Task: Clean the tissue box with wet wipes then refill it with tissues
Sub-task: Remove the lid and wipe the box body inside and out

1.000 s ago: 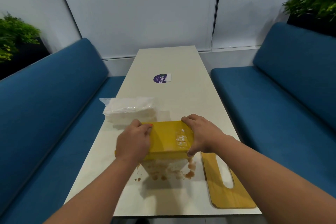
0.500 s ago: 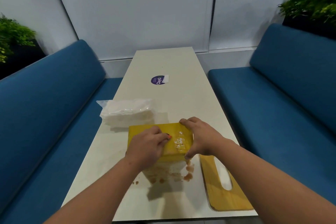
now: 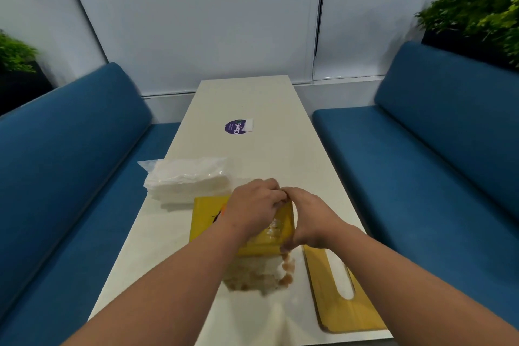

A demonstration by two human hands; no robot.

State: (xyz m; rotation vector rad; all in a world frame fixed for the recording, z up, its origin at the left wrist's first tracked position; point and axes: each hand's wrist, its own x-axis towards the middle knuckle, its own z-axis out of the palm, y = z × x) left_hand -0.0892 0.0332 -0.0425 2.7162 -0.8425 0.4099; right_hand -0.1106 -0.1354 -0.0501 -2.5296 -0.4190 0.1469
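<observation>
Head view: at lower centre, the left hand (image 3: 252, 211) wipes across the yellow tissue box (image 3: 209, 219), its fingers curled; whether they pinch a wipe cannot be told. The right hand (image 3: 307, 219) grips the box's right end. Brown smears remain below on the table (image 3: 252, 98); the lid (image 3: 348, 306) lies off at lower right, and the tissue pack (image 3: 185, 180) is unopened at left, so refilling seems still ahead.

A round purple sticker (image 3: 236, 127) lies flat on the table (image 3: 252, 98), far up past the hands. White letters on it read "ClayG". Smaller words sit beside them, too tiny to read. No other words show anywhere.
</observation>
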